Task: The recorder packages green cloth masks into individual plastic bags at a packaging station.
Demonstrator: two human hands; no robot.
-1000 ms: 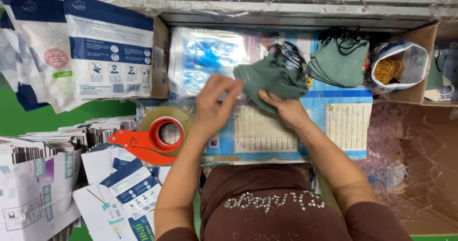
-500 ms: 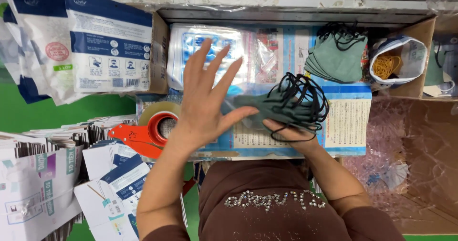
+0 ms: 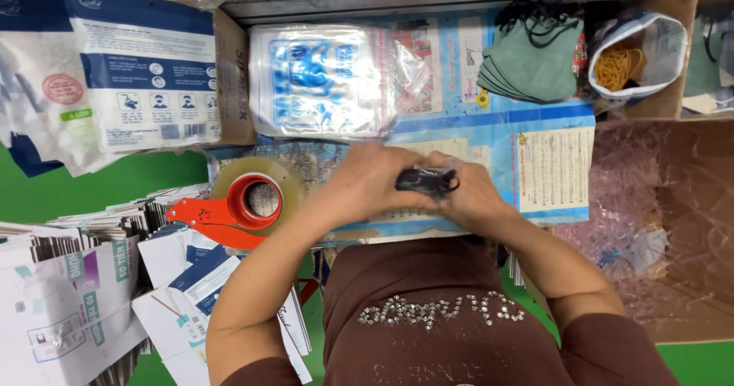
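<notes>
Your left hand [image 3: 359, 187] was spread wide open a moment ago; now it has closed in beside your right hand [image 3: 474, 199]. The green masks are hidden, and only their black loops [image 3: 425, 180] peek out between both hands.

hands [image 3: 417, 183] clasping black ear loops [image 3: 427, 180]

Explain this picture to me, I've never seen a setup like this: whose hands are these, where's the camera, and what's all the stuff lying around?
The camera sits on a person's head and looks down, so these are that person's own bare hands. The left hand and right hand press together around a bundle of dark ear loops; what lies under the hands is hidden. Beyond them lie a stack of clear plastic bags, a pile of green face masks and a bag of rubber bands. A red tape dispenser sits left.
</notes>
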